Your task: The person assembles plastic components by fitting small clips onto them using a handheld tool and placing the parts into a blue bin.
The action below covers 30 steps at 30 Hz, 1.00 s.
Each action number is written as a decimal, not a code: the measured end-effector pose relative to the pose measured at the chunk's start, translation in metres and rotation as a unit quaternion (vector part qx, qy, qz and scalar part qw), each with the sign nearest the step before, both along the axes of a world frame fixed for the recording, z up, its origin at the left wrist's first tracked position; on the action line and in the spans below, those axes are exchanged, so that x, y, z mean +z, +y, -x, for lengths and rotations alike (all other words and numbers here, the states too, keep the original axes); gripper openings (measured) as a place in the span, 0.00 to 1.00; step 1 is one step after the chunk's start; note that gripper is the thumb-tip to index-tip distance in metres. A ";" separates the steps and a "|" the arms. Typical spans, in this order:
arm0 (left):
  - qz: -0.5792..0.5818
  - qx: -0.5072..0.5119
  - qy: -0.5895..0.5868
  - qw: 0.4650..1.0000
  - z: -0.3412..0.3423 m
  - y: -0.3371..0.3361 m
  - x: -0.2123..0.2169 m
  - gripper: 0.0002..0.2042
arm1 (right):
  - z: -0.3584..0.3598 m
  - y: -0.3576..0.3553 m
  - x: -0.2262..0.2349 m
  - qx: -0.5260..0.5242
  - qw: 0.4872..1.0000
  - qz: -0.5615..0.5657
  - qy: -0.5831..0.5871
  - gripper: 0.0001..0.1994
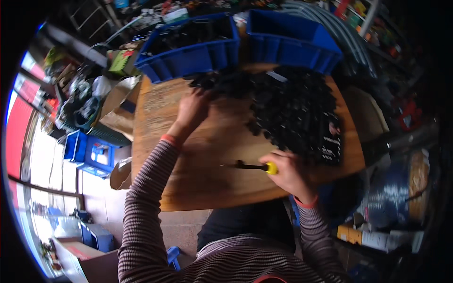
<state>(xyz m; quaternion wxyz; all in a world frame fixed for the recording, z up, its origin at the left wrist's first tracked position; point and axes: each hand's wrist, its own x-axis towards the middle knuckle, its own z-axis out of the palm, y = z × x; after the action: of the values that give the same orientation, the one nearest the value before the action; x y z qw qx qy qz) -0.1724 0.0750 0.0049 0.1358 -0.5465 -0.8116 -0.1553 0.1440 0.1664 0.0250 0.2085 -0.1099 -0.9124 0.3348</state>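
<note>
My right hand (289, 173) is closed around the yellow handle of a screwdriver (252, 166). Its dark shaft points left over the wooden table, and a small dark piece shows at its tip. At the table's far side, my left hand (193, 111) reaches to a heap of small black parts (231, 82). Its fingertips touch the heap's left end; blur and the dark parts hide whether they grip one. A larger pile of black parts (295, 111) covers the table's right side, beyond my right hand.
Two blue bins stand along the far edge of the wooden table (160, 106): the left bin (191, 59) holds black parts, the right bin (292, 49) shows a bare inside. A black printed packet (331, 139) lies at the pile's right. A blue stool (92, 153) stands left.
</note>
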 end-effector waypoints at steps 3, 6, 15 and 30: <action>-0.034 -0.036 0.060 0.997 0.019 -0.027 -0.017 0.18 | 0.010 -0.010 -0.004 0.023 0.999 -0.027 -0.003 0.11; -0.078 -0.011 0.003 0.997 0.006 -0.025 -0.014 0.22 | -0.001 -0.012 -0.003 0.012 0.999 -0.044 -0.006 0.11; -0.072 -0.144 -0.066 0.985 -0.092 -0.022 -0.001 0.27 | -0.010 -0.018 0.000 -0.025 0.999 -0.027 0.033 0.08; 0.008 -0.277 -0.008 0.961 -0.160 -0.050 -0.001 0.20 | -0.015 -0.009 0.006 -0.095 0.992 -0.026 0.075 0.06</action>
<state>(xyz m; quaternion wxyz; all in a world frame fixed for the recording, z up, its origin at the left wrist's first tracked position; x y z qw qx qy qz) -0.0122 0.0252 0.0039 0.0768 -0.7499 -0.6306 -0.1847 0.1593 0.1578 0.0314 0.3101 -0.1652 -0.8880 0.2967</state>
